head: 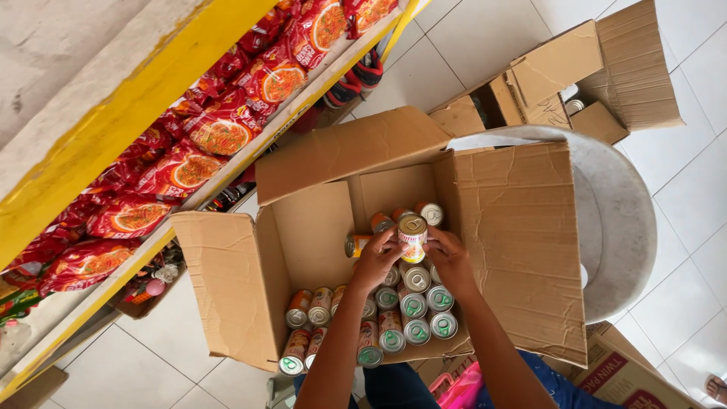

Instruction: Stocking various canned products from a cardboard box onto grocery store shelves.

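Head view: both hands are down inside the open cardboard box (522, 250). The left hand (376, 260) and right hand (448, 257) together clasp one upright can (413, 236), lifted above the cans (409, 310) packed along the box's near edge. Red packets (219, 129) fill the yellow shelf (113, 113) beside it.

An open brown cardboard box (522, 227) of tins is borne by a round grey stool (621, 220) on the white tiled floor (681, 189).

White tiled floor (469, 45), yellow shelf (136, 98) of red packets (219, 129), daylight.
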